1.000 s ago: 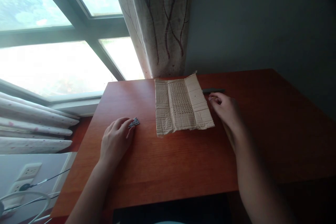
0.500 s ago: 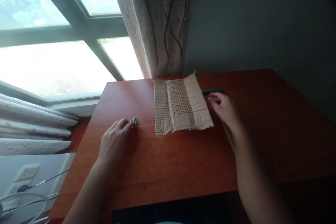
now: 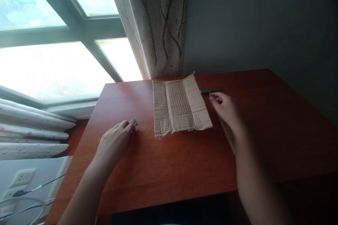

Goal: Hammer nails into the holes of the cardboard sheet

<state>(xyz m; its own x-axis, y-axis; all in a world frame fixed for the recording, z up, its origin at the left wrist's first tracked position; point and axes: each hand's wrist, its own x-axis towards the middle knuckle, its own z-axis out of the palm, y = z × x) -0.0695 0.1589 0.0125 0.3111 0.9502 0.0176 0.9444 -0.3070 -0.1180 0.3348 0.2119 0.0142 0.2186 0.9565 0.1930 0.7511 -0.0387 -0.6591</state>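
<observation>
Left hand [image 3: 116, 137]: At the card's [image 3: 181, 107] 8 o'clock, I see curled fingers poised at the rods, the tips drawn near one another. Whether they are clamped on anything I cannot tell from my remote post.
Rods [image 3: 133, 122]: The small striped cluster lies on the desk [image 3: 158, 168], between 8 and 9 o'clock of the card, just beyond the fingertips.
Sliver [image 3: 135, 130]: New in the last half second, a thin, pale line shows by the thumb, apart from the rods. I judge it a single rod worked loose, though it is too small to be sure.
Card: The creased, hole-punched sheet sits mid-desk, where it was a second ago; my view has merely swung a little right. I take the work, for now, to be at the rods, with the card undisturbed.
Right hand [image 3: 228, 107]: Stationed at the card's 3 o'clock, it has barely stirred. Thumb and forefinger look close together; I cannot tell what, if anything, is between them.
Bar [image 3: 211, 91]: Grey, it pokes out at 2 o'clock, just beyond those fingers.
</observation>
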